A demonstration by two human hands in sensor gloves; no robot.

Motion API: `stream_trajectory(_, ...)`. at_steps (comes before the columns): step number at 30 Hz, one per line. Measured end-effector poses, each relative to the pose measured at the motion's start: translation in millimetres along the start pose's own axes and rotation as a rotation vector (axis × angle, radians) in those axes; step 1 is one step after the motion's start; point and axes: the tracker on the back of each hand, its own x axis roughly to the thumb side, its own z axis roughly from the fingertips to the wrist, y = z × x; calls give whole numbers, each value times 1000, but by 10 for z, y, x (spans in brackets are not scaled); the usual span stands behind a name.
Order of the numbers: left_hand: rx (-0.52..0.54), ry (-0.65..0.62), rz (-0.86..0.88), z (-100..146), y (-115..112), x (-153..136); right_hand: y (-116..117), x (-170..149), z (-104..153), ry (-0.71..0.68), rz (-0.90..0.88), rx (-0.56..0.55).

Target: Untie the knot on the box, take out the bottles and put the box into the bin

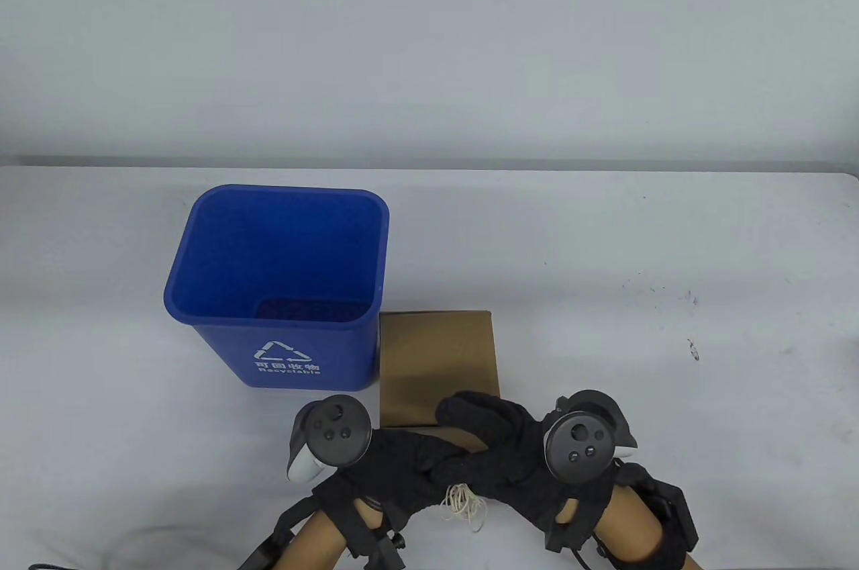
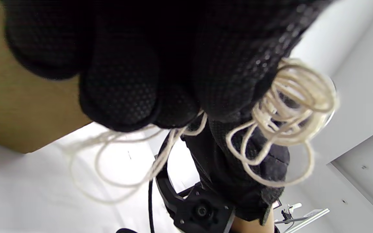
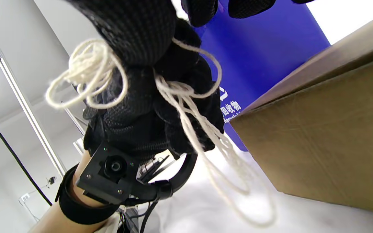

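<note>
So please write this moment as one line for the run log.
left hand: holds loose white string | right hand: rests on brown cardboard box, closed | blue plastic recycling bin: beside box

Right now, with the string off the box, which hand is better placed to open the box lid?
Probably the right hand: its fingers already rest on the near edge of the box. The left hand is bunched around the string, so it is busy.

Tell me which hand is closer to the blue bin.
Left. The left hand sits just below the blue bin, near its front wall. The right hand is farther right, past the cardboard box.
</note>
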Motion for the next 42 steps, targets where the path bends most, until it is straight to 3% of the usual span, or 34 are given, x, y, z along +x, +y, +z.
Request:
stream_trajectory(4,41,12,45,27,35,-17,10,5,5,26,15,23)
stream_trajectory(11,194,18,50,103,105,-32,32,-31,-8,26,18,-56)
stream_trajectory(17,309,4,26,174,201,-44,-79,-109,49,54,-8,-196)
stream_trajectory(21,371,-17,-171,223,232,52,-171,-200,109,166,20,-259)
stream_trajectory(25,445,-63,-421,283,215,213,-235,-289,169,319,166,-286)
stream_trajectory(29,520,-103,-511,340,221,296,-241,-392,210,497,293,-234)
stream_trajectory(34,671,-139,-605,468,311,419,-207,-585,257,655,276,-171)
stream_trajectory(37,748,-116,-641,553,410,501,-115,-790,316,835,247,-11)
stream_trajectory(42,804,-101,-755,574,511,691,3,-1009,310,843,248,82)
